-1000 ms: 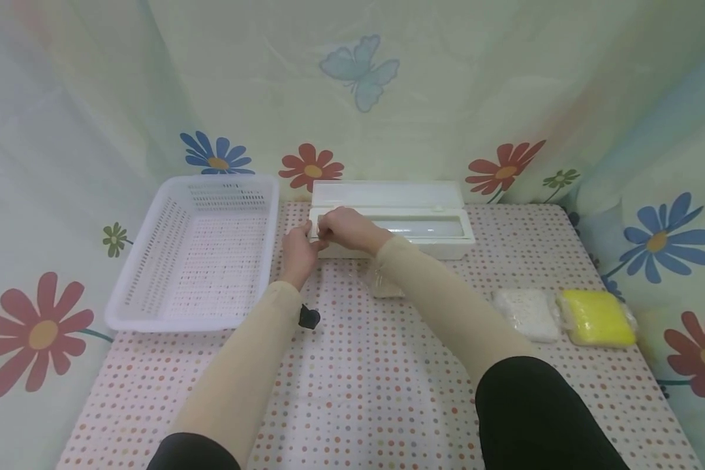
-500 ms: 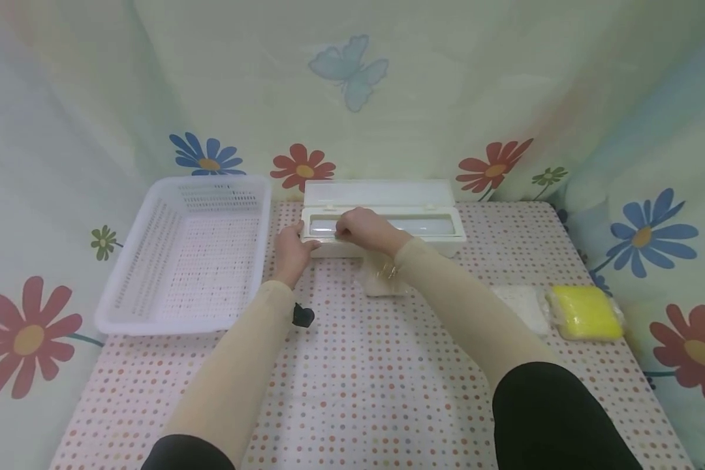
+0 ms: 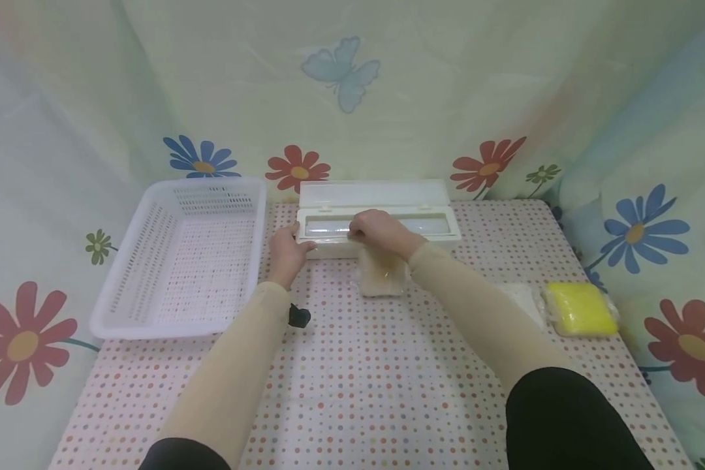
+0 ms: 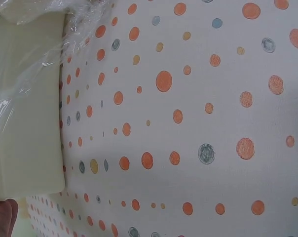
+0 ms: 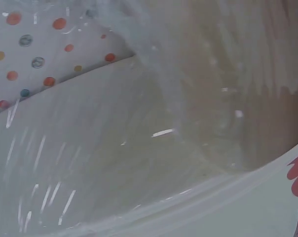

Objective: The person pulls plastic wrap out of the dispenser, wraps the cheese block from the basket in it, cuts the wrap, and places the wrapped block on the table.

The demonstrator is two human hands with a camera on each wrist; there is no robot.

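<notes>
A white cling film dispenser (image 3: 329, 249) stands at the back of the table, lid raised, a film roll showing through its slot. My left hand (image 3: 286, 254) holds its left end, thumb along the front; one finger (image 4: 2, 217) shows at the corner in the left wrist view. My right hand (image 3: 384, 232) has curled fingers at the middle of the dispenser's front rim, pinching what seems to be the slide cutter, hidden under the fingertips. Clear film (image 5: 40, 177) drapes over the front. Just below the right hand lies a beige block (image 3: 382, 277) wrapped in film.
On the left stands a white perforated plastic basket (image 3: 260, 261). A yellow wrapped block (image 3: 581, 310) and a white wrapped block (image 3: 525, 300), partly behind the right sleeve, lie on the right. The dotted tablecloth (image 3: 352, 391) meets a flowered curtain (image 3: 388, 143) at the back.
My right hand has moved from the dispenser's left end rightward along its front rim to the middle. The left hand stays at the left end. The head view has shifted slightly.
</notes>
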